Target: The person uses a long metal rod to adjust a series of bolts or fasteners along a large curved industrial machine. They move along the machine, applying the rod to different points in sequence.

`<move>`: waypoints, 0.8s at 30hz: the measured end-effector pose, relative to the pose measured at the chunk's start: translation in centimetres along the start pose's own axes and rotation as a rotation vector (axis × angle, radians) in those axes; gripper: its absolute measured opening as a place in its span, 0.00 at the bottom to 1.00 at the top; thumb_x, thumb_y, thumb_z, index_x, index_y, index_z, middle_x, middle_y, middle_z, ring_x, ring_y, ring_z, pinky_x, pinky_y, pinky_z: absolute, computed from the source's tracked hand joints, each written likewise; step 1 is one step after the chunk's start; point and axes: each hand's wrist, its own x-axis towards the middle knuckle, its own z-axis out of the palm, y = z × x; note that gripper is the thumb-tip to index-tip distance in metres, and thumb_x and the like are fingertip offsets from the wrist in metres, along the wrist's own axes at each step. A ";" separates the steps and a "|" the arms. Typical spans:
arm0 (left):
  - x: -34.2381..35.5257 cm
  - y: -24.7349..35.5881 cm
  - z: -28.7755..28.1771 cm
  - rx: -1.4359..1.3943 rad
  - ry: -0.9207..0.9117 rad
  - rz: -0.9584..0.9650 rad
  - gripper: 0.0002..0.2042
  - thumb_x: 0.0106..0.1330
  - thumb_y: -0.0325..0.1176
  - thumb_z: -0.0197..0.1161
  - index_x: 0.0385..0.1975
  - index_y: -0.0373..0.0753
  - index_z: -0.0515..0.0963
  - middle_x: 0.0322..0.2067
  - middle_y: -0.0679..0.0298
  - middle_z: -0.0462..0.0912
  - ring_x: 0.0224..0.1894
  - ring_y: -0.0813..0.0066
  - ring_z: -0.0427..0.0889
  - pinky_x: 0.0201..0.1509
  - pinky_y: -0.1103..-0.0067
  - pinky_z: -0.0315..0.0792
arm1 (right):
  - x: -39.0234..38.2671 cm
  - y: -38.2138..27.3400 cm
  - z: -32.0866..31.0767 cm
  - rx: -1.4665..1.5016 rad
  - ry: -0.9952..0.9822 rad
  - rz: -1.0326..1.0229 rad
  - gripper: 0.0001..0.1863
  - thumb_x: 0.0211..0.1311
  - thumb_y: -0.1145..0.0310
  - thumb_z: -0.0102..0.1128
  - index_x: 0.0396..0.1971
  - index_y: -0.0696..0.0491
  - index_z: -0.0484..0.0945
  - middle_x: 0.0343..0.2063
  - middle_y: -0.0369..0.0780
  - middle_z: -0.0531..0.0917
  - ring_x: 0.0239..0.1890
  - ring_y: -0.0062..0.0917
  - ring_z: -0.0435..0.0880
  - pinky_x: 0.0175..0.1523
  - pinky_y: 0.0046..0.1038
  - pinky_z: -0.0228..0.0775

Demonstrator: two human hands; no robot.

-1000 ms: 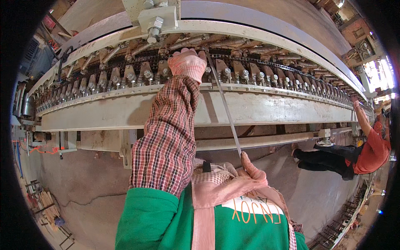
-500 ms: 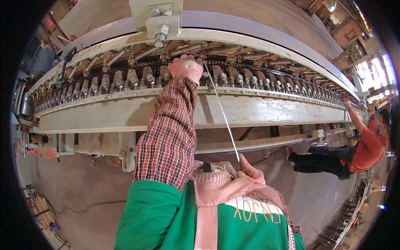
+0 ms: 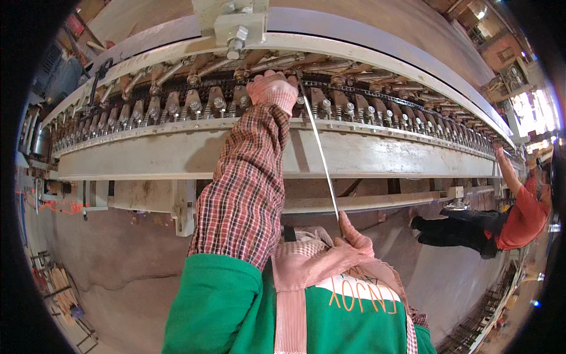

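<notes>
Strip (image 3: 321,150), thin and pale, slants across the beam (image 3: 383,154), its far end close by the brackets (image 3: 217,94) beyond it and its near end at my right hand (image 3: 356,239), on my side of it. Against 1 second ago, only small shifts show: the beam has slid slightly right in my view and the strip looks brighter, while both hands keep their places. That suggests a steady hold rather than a fresh grip. My right fingers look closed on the near end, thumb (image 3: 348,229) pointing up along it. My left hand (image 3: 272,91) reaches past the beam; its fingertips are hidden, so I cannot tell how far open they are or whether they have the strip.

Space is tight there: a chain (image 3: 367,92) runs behind the brackets, and slanting springs (image 3: 282,61) and a bolted block (image 3: 242,30) sit farther beyond the beam. My plaid sleeve (image 3: 242,189) hides part of the beam. At its right end, a co-worker's arm (image 3: 510,174) reaches in; planks (image 3: 63,289) lie on my side, toward its left end.
</notes>
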 end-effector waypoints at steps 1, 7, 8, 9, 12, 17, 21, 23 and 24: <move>-0.1 0.3 -0.8 0.018 -0.036 -0.002 0.25 0.71 0.59 0.50 0.45 0.46 0.85 0.49 0.60 0.83 0.52 0.57 0.83 0.55 0.59 0.76 | -0.7 -0.8 0.1 0.032 0.020 0.016 0.32 0.66 0.88 0.56 0.68 0.48 0.73 0.33 0.25 0.78 0.27 0.09 0.68 0.36 0.16 0.61; 0.7 -0.4 1.0 0.085 0.101 0.043 0.22 0.70 0.58 0.52 0.48 0.49 0.83 0.48 0.62 0.83 0.50 0.59 0.84 0.52 0.61 0.77 | -1.2 -0.8 -2.2 0.052 -0.079 -0.055 0.31 0.66 0.82 0.61 0.69 0.49 0.71 0.40 0.30 0.83 0.30 0.08 0.73 0.40 0.13 0.66; 0.8 -0.1 1.2 0.081 0.110 0.024 0.23 0.69 0.58 0.52 0.46 0.48 0.83 0.46 0.63 0.84 0.49 0.59 0.85 0.51 0.62 0.79 | -1.3 -0.5 -2.5 0.081 -0.084 -0.029 0.31 0.67 0.81 0.62 0.69 0.50 0.71 0.39 0.30 0.84 0.30 0.07 0.73 0.40 0.13 0.67; 0.8 -0.1 1.4 0.075 0.092 0.017 0.22 0.69 0.58 0.52 0.46 0.48 0.84 0.46 0.62 0.84 0.48 0.59 0.85 0.50 0.61 0.79 | -1.4 -0.1 -2.9 0.109 -0.088 -0.002 0.31 0.67 0.80 0.62 0.70 0.51 0.70 0.39 0.30 0.84 0.30 0.07 0.74 0.40 0.13 0.67; 0.5 0.0 1.0 0.044 0.126 0.013 0.23 0.69 0.58 0.53 0.44 0.47 0.85 0.43 0.60 0.85 0.46 0.57 0.86 0.48 0.60 0.80 | -1.4 0.0 -2.6 0.209 -0.049 0.025 0.30 0.68 0.80 0.62 0.70 0.52 0.69 0.33 0.27 0.81 0.28 0.06 0.71 0.38 0.13 0.65; 0.2 -0.2 0.8 0.043 0.115 0.009 0.23 0.70 0.58 0.53 0.44 0.47 0.85 0.43 0.60 0.85 0.47 0.57 0.85 0.49 0.59 0.79 | -0.7 1.0 -3.6 0.505 -0.356 -0.029 0.30 0.68 0.78 0.63 0.69 0.52 0.70 0.39 0.31 0.83 0.31 0.09 0.74 0.39 0.14 0.66; 0.1 0.1 0.8 0.047 0.093 0.005 0.23 0.70 0.57 0.53 0.43 0.46 0.85 0.45 0.60 0.85 0.49 0.58 0.85 0.51 0.61 0.78 | 0.4 -0.1 -3.0 0.426 -0.387 0.016 0.29 0.68 0.78 0.63 0.69 0.52 0.71 0.43 0.35 0.85 0.32 0.10 0.76 0.40 0.15 0.67; 0.2 0.3 0.7 0.060 0.084 0.017 0.23 0.70 0.58 0.52 0.43 0.45 0.85 0.46 0.60 0.85 0.50 0.58 0.85 0.51 0.61 0.78 | 0.5 -2.2 -0.6 0.093 -0.100 0.094 0.28 0.68 0.79 0.62 0.68 0.52 0.72 0.43 0.34 0.84 0.32 0.10 0.75 0.40 0.15 0.66; 0.0 0.6 0.7 0.056 0.098 0.017 0.24 0.69 0.57 0.53 0.43 0.44 0.85 0.45 0.59 0.86 0.50 0.58 0.85 0.52 0.62 0.78 | 0.9 -1.2 -0.7 -0.043 -0.012 0.100 0.28 0.68 0.80 0.61 0.67 0.52 0.73 0.44 0.34 0.85 0.32 0.10 0.75 0.40 0.16 0.66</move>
